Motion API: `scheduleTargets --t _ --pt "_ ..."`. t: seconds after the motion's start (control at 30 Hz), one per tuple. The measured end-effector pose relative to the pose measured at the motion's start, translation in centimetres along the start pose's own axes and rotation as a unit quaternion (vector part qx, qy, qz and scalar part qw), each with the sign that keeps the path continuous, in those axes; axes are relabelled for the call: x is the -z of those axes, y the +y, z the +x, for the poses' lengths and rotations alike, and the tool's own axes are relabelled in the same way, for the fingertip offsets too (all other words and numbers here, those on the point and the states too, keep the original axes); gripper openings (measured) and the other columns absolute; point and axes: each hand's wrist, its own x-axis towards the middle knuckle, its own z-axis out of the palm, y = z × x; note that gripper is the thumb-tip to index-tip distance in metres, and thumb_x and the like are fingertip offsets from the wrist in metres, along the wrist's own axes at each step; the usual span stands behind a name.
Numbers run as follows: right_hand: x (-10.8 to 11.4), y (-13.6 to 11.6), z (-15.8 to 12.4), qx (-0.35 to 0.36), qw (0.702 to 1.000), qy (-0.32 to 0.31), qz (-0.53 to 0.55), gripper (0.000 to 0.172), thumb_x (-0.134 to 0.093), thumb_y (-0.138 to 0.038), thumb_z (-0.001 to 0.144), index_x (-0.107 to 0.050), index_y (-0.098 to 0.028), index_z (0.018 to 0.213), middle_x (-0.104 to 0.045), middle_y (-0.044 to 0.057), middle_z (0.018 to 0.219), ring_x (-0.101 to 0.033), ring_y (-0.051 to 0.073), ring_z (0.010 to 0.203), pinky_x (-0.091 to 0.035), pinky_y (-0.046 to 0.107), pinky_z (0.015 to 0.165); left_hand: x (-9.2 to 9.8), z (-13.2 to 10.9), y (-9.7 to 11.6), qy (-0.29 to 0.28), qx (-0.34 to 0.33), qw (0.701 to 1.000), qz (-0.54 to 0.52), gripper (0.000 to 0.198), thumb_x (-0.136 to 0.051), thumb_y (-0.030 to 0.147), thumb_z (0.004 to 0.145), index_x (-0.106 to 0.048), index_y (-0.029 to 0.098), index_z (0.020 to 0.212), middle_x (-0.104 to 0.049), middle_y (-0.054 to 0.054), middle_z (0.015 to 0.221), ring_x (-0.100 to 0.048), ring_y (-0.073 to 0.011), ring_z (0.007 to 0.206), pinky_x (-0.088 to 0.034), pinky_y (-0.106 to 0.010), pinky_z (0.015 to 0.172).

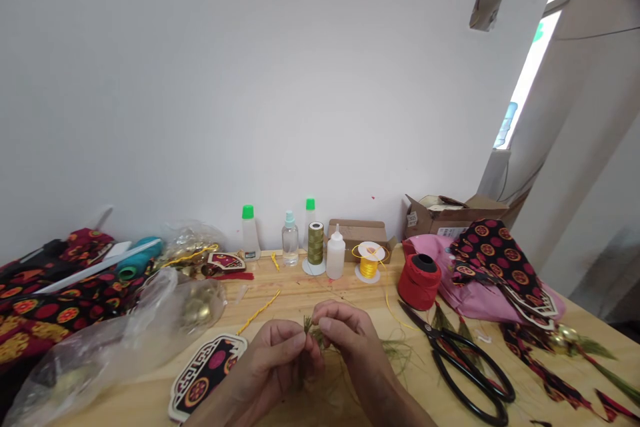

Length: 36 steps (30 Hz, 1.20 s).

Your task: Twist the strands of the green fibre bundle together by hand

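Observation:
Close together over the front of the table, both my hands work at a small bundle of olive-green thread [307, 325]. My left hand [280, 355] pinches the bundle between thumb and forefinger, its tip poking up above them. The curled fingers of my right hand [347, 333] pinch at the thread just beside it; the exact grip is partly hidden. Loose green strands [397, 350] lie behind and right of my right hand. Left of my left hand is a patterned fabric pendant [213, 373] with a yellow cord [259, 312]. Black-handled scissors [457, 360] rest at the right.
Along the wall stand several bottles [336, 257], an olive thread spool [315, 243], a yellow cord spool [369, 263] and cardboard boxes [450, 220]. A red thread cone [420, 282] and patterned fabric [500, 260] sit right. Plastic bags [150, 320] and more fabric crowd the left.

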Motion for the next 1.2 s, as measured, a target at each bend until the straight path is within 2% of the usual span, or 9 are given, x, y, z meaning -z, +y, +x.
scheduleTargets --t 0.13,0.5,0.83,0.93,1.03,1.1,1.2 --pt "-0.4 -0.4 0.0 0.008 0.999 -0.031 0.014 0.004 -0.060 -0.013 0.058 -0.062 -0.015 0.056 -0.053 -0.002 0.057 -0.045 0.010 0.052 -0.035 0.019 0.050 0.2 0.0 -0.2 -0.007 0.007 1.000 -0.003 0.014 -0.062 0.019 0.065 -0.066 0.009 0.056 -0.064 -0.006 0.055 -0.053 -0.0123 0.052 -0.037 -0.021 0.050" --pt "-0.3 -0.4 0.1 0.001 1.000 0.009 -0.022 0.004 -0.061 -0.015 0.056 -0.061 -0.013 0.053 -0.051 -0.001 0.058 -0.043 0.010 0.055 -0.033 0.021 0.053 0.6 0.1 -0.4 -0.020 0.005 1.000 -0.001 0.014 -0.063 0.020 0.064 -0.066 0.008 0.057 -0.064 -0.007 0.055 -0.054 -0.0127 0.052 -0.037 -0.022 0.052" --pt "-0.7 -0.6 -0.1 -0.014 0.998 -0.058 0.037 0.005 -0.057 -0.014 0.058 -0.059 -0.016 0.053 -0.053 -0.003 0.045 -0.045 0.010 0.042 -0.035 0.022 0.045 0.8 0.2 -0.6 -0.020 0.011 1.000 -0.012 0.014 -0.062 0.019 0.065 -0.066 0.008 0.058 -0.064 -0.006 0.056 -0.054 -0.0123 0.052 -0.036 -0.021 0.050" --pt "-0.6 -0.6 0.0 -0.023 0.999 -0.036 0.021 0.002 -0.059 -0.015 0.056 -0.059 -0.015 0.054 -0.053 -0.003 0.045 -0.045 0.009 0.043 -0.035 0.021 0.045 0.8 0.4 -0.5 -0.025 0.012 1.000 -0.009 0.015 -0.062 0.020 0.066 -0.066 0.008 0.058 -0.064 -0.007 0.056 -0.053 -0.0123 0.051 -0.036 -0.021 0.050" --pt "-0.5 -0.7 0.1 -0.023 0.999 0.031 -0.015 0.003 -0.060 -0.014 0.052 -0.060 -0.014 0.055 -0.052 -0.003 0.048 -0.042 0.008 0.046 -0.033 0.020 0.046 0.8 0.4 -0.4 -0.016 -0.002 1.000 -0.007 0.015 -0.062 0.020 0.066 -0.066 0.008 0.058 -0.064 -0.007 0.056 -0.054 -0.0129 0.053 -0.037 -0.022 0.053" --pt "-0.5 -0.9 0.0 0.001 0.997 0.068 -0.033 0.002 -0.060 -0.014 0.051 -0.058 -0.013 0.052 -0.050 -0.004 0.049 -0.040 0.007 0.047 -0.031 0.019 0.046 0.7 0.3 -0.3 -0.006 -0.004 1.000 -0.010 0.014 -0.062 0.019 0.066 -0.066 0.008 0.058 -0.064 -0.007 0.056 -0.055 -0.0132 0.054 -0.038 -0.023 0.054" --pt "-0.7 -1.2 -0.2 0.047 0.995 0.071 -0.050 0.003 -0.060 -0.014 0.053 -0.057 -0.014 0.051 -0.049 -0.004 0.050 -0.041 0.009 0.050 -0.031 0.020 0.048 0.6 0.1 -0.3 -0.008 0.001 1.000 -0.016 0.014 -0.063 0.019 0.065 -0.066 0.008 0.058 -0.064 -0.007 0.055 -0.054 -0.0123 0.054 -0.038 -0.022 0.054"
